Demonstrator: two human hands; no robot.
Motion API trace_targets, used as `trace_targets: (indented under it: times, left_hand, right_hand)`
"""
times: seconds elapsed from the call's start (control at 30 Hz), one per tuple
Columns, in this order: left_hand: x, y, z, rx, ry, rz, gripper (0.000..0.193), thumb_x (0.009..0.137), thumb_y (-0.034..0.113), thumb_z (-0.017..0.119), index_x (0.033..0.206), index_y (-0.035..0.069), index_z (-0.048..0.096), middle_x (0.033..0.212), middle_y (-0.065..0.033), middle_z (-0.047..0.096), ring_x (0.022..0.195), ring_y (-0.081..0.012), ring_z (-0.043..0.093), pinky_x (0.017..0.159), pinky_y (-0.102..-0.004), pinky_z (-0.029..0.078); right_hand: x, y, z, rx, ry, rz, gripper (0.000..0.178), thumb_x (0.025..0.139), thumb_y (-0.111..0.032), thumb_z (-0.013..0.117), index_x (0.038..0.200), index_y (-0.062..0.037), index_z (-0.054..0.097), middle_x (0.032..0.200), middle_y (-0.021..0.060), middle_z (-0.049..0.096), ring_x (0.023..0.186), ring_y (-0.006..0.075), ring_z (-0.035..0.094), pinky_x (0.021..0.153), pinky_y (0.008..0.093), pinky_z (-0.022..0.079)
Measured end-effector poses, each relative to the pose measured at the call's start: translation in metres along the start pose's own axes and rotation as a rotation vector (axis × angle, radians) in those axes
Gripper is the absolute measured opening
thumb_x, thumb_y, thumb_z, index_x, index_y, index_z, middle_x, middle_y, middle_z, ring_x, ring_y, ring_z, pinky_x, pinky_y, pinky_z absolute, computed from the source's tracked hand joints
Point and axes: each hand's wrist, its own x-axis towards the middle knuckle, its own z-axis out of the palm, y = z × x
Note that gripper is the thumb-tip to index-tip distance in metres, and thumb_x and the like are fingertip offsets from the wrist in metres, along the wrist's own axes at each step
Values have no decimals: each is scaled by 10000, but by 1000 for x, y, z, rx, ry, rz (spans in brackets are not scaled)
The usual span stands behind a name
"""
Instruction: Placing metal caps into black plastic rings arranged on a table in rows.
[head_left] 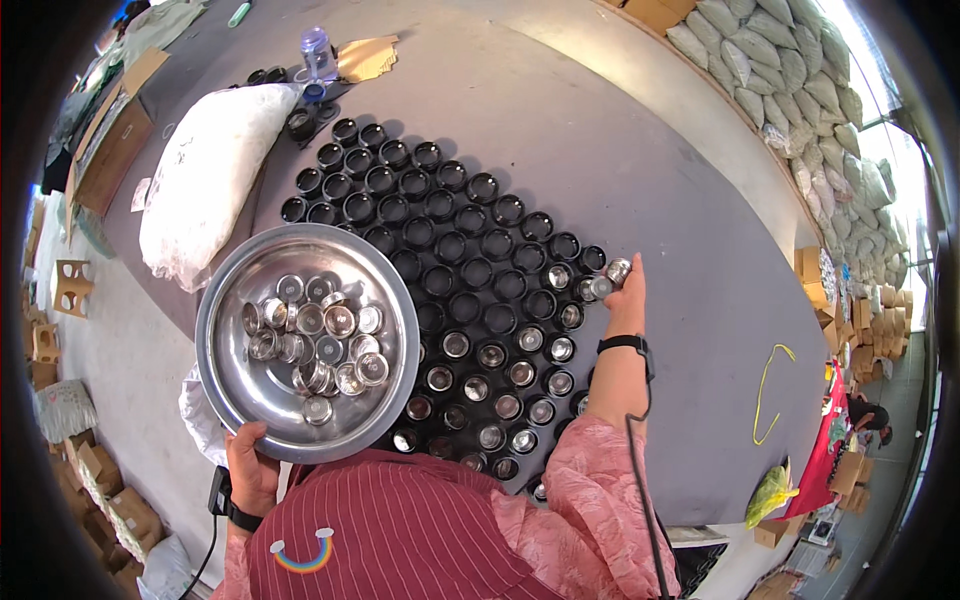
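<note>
With the left hand [252, 472], grips a round steel basin [408, 345] by its near rim, with the thumb lapped over the edge. With the right hand [628, 298], grasps a silver cap [619, 270] at the fingertips, by the right edge of the black cups [471, 306]. Shows another silver piece [600, 287] just beside; cannot tell whether held or seated. To the right, leaves broad bare room on the grey table [710, 300], out to a yellow cord [762, 400] near the curved edge. To the left, is tight: crowded with cups, then basin, then a white sack [215, 180] near the far rim. Opens upward at the basin, with loose caps [310, 320] inside, some flat, some on edge. Cannot tell exactly where the grasped cap's short axis points. Among the cups, faces openings upward, with silver in the nearer rows.
</note>
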Motion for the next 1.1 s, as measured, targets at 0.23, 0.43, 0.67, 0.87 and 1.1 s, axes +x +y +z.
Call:
trace_targets:
  times: [0.23,0.43,0.67,0.87,1.1]
  left_hand:
    - [8,-8,-5,42,-46,35,454,782,-6,544,1234,24,527,1096,-92,627,976,-244,632,885,-408,532]
    - [6,-3,8,78,-58,27,432,771,-15,534,1204,-8,547,1082,-110,635,969,-259,635,888,-416,531]
    - [3,-2,25,68,59,37,288,739,10,578,1026,-10,589,938,-148,658,883,-308,653,801,-411,516]
    - [8,-4,30,29,130,56,152,709,43,626,854,0,637,783,-186,675,783,-366,660,714,-422,496]
    - [-1,7,43,-102,164,-11,223,700,4,641,921,-9,619,835,-184,671,799,-331,649,724,-400,498]
  right_hand:
    - [1,2,5,279,10,17,455,960,-486,570,943,-35,519,806,111,587,692,218,589,593,358,554]
    - [24,-1,17,185,132,-268,471,920,-505,629,935,-44,536,799,73,574,701,205,597,577,344,520]
    - [15,-2,32,-6,190,-180,486,897,-537,641,922,-59,560,780,52,567,684,185,598,596,392,547]
    - [18,-9,21,-134,66,-185,462,915,-517,619,895,-58,569,718,65,568,635,230,597,542,395,534]
    - [-11,23,42,-9,-332,287,95,756,-120,569,827,-59,583,704,93,614,616,239,613,467,321,450]
